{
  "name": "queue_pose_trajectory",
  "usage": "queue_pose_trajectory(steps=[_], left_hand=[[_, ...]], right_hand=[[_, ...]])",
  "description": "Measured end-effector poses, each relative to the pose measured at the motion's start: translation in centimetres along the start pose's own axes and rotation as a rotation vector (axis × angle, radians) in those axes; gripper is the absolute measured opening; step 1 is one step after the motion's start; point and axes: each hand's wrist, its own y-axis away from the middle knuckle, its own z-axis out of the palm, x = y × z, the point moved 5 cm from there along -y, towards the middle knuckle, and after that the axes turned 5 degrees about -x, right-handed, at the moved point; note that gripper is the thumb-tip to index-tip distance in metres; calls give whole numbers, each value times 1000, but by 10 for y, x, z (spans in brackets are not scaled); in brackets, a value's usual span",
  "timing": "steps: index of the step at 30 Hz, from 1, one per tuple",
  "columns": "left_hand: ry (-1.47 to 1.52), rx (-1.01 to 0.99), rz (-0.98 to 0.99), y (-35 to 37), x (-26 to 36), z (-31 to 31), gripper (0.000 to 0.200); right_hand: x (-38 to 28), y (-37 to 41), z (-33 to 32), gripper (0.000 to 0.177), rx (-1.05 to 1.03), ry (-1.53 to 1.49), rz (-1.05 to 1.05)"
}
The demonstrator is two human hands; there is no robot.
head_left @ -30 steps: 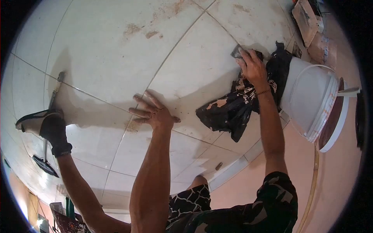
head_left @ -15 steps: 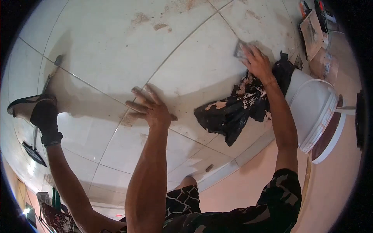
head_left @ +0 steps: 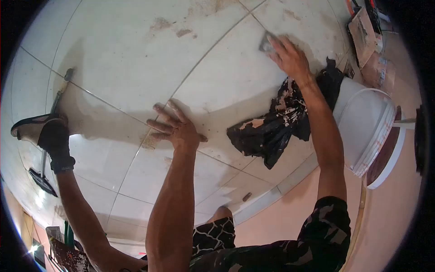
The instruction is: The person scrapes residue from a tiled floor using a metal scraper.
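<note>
My left hand (head_left: 183,132) lies with its fingers spread on the pale tiled floor (head_left: 213,81), close to a tile joint with brownish dirt. Farther off to the right, my right hand (head_left: 292,59) has its fingers over a small grey flat pad (head_left: 266,44), pressed against a tile. Only the pad's front part shows; the fingers cover the rest. Below my right wrist is a crumpled black plastic sheet (head_left: 258,136) with peach-coloured paint flecks.
A white bucket (head_left: 364,122) stands at the right, with a tool box (head_left: 362,34) beyond it. Brown smears (head_left: 183,33) mark the upper tiles. At left are my shoe (head_left: 38,124) and a long-handled tool (head_left: 56,99). A small brown piece (head_left: 247,197) lies near the wall.
My right hand has slid up and to the left across the tile with the grey pad. My left hand stays in place.
</note>
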Motion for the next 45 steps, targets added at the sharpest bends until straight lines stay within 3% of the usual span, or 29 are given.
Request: queue_pose_trajectory(steps=[7, 8, 11, 12, 15, 19, 20, 21, 24, 27, 30, 33, 40, 42, 45], left_hand=[[34, 41, 25, 1, 5, -4, 150], [25, -9, -13, 3, 6, -7, 148], [38, -24, -29, 4, 3, -2, 147], [66, 9, -8, 4, 1, -1, 148], [-44, 11, -28, -3, 0, 4, 152], [76, 5, -22, 2, -1, 1, 150], [92, -3, 2, 2, -2, 0, 149], [109, -18, 24, 2, -2, -1, 149], [21, -28, -22, 2, 0, -2, 148], [-5, -85, -47, 1, 2, -2, 147], [18, -35, -21, 1, 0, -2, 146], [54, -18, 3, 2, -1, -1, 145], [16, -89, 6, 7, 0, -1, 143], [39, 10, 32, 2, 0, 0, 147], [49, 88, 46, 0, -2, 2, 149]], right_hand=[[-11, -9, -12, 45, -58, 53, 68], [-16, -2, -10, 47, -195, 8, 196], [-55, 18, 1, 50, -77, 44, 410], [-66, 18, -1, 51, -153, -29, 495], [-69, 7, 7, 50, -11, -21, 436], [-45, -3, 1, 48, -28, -19, 424], [-43, 8, 2, 45, 114, 14, 289], [-40, 0, 2, 45, 116, 13, 276], [-34, -16, 0, 43, -15, -34, 216], [-30, -28, -7, 43, -15, -27, 154], [-24, -5, -13, 43, -31, -52, 116], [-20, -33, -11, 46, -104, 16, 136], [-27, -15, -12, 45, -45, -16, 162], [-24, -41, -11, 45, -152, -18, 215], [-25, -20, -4, 45, -88, -78, 237]])
